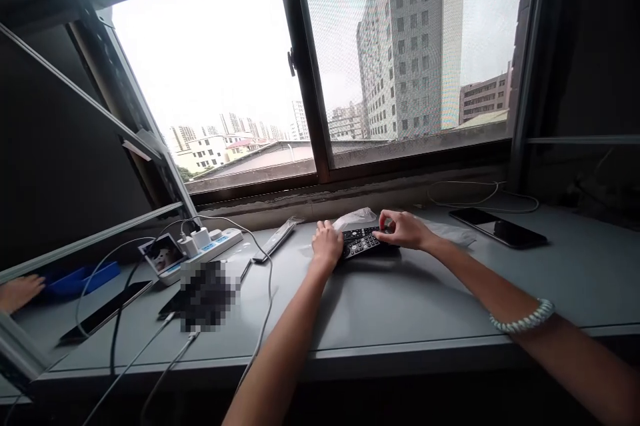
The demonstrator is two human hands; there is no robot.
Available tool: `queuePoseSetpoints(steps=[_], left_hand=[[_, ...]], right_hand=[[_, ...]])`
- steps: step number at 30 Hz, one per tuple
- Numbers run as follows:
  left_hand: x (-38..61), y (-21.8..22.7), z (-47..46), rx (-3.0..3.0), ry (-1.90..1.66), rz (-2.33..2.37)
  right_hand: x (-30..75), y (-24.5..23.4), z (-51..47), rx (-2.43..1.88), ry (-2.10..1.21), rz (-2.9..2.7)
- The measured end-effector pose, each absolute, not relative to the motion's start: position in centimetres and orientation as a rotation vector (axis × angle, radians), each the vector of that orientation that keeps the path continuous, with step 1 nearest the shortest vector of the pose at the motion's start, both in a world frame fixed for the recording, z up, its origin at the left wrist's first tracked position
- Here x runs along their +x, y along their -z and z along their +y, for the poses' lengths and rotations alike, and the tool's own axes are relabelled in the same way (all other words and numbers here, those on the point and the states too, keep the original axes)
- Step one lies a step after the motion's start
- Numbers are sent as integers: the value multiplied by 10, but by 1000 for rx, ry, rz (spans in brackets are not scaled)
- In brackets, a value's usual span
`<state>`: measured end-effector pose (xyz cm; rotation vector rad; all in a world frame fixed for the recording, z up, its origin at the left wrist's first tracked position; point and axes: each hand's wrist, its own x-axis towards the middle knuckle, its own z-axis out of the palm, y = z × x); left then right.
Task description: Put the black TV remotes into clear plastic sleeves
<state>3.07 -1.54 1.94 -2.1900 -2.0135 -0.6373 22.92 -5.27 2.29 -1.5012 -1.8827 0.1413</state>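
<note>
A black remote control [361, 242] with pale buttons lies on the grey table [400, 299] near the window. My left hand [327, 244] curls around its left end and holds it. My right hand [403, 229] rests on its right end with the fingertips pinched at its top edge; whether anything small is in the pinch is hidden. A clear plastic wrapper [356, 217] lies just behind the remote.
A dark phone [497, 227] lies at the right, with a white cable [480, 198] behind it. A white power strip [213, 246] with chargers and cords, a small photo card [163, 254] and two dark tablets [107, 311] sit left. Another person's hand [17, 291] shows at the far left.
</note>
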Motion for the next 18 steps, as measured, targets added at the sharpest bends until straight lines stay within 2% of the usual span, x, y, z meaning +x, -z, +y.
queuePoseSetpoints(steps=[11, 18], left_hand=[[33, -10, -13, -2240, 607, -2007], [34, -10, -15, -2135, 670, -2058]], right_hand=[[235, -22, -54, -1557, -82, -2099], [240, -21, -49, -1799, 16, -1969]])
